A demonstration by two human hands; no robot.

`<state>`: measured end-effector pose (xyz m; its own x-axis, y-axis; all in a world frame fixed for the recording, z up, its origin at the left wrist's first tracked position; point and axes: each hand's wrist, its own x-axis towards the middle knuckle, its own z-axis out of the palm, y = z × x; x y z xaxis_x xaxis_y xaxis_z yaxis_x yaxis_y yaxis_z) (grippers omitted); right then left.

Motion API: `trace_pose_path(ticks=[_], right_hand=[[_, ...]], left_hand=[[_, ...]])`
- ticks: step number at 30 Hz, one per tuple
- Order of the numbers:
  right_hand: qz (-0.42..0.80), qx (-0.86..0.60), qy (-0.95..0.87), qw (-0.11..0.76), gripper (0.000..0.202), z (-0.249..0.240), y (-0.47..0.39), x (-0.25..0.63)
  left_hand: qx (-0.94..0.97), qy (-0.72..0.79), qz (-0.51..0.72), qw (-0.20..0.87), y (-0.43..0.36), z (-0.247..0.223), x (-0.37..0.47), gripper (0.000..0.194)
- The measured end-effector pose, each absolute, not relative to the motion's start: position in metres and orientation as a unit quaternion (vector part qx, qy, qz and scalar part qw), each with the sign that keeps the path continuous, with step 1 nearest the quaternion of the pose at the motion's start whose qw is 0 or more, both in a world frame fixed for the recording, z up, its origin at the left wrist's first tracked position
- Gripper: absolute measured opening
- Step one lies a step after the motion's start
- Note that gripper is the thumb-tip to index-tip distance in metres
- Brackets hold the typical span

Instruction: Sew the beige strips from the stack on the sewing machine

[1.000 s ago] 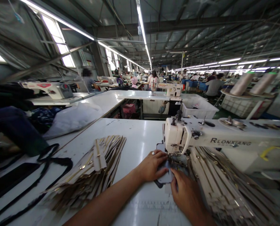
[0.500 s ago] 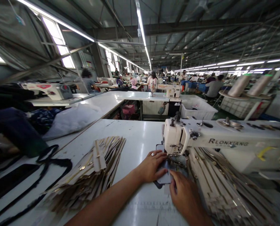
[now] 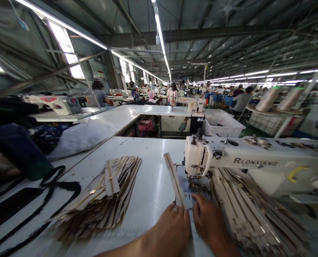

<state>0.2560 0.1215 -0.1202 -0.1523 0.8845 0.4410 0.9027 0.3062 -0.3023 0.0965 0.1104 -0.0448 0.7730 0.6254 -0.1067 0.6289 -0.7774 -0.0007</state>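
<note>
A: Head view: where is the strip?
B: Beside the machine, its near end gripped in your left hand. Hold it straight and flat.
A: Your right hand?
B: Just beside the left; its grip cannot be told.

Brand "RLONXIANG", dark capital letters, on the near sewing machine

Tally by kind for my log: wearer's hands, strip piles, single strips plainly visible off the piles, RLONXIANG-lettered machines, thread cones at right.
Wearer's hands (left hand, right hand): 2
Strip piles: 2
Single strip: 1
RLONXIANG machine: 1
Thread cones: 2
Total: 8
</note>
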Motion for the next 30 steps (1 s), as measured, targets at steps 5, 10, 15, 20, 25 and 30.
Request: trace_pose_path(ticks=[5, 10, 15, 20, 25, 30], right_hand=[[0.004, -0.608, -0.742, 0.283, 0.038, -0.119, 0.121, 0.256], [0.003, -0.601, -0.73, 0.324, 0.038, -0.12, 0.122, 0.259], [-0.011, -0.582, -0.72, 0.378, 0.036, -0.122, 0.122, 0.261], [-0.004, -0.563, -0.704, 0.432, 0.034, -0.122, 0.122, 0.263], [0.04, -0.558, -0.704, 0.437, 0.035, -0.122, 0.121, 0.263], [0.099, -0.573, -0.673, 0.457, 0.035, -0.12, 0.12, 0.263]], left_hand=[[0.937, 0.347, -0.017, 0.038, 0.124, -0.027, 0.083, 0.023], [0.94, 0.322, 0.03, 0.111, 0.172, -0.028, 0.073, 0.022], [0.942, 0.301, -0.029, 0.145, 0.179, -0.032, 0.074, 0.019], [0.934, 0.228, 0.048, 0.27, 0.155, 0.013, 0.066, 0.016], [0.795, 0.234, 0.286, 0.481, 0.131, 0.068, 0.062, 0.011], [0.627, 0.354, 0.261, 0.643, 0.138, 0.028, 0.08, 0.041]])
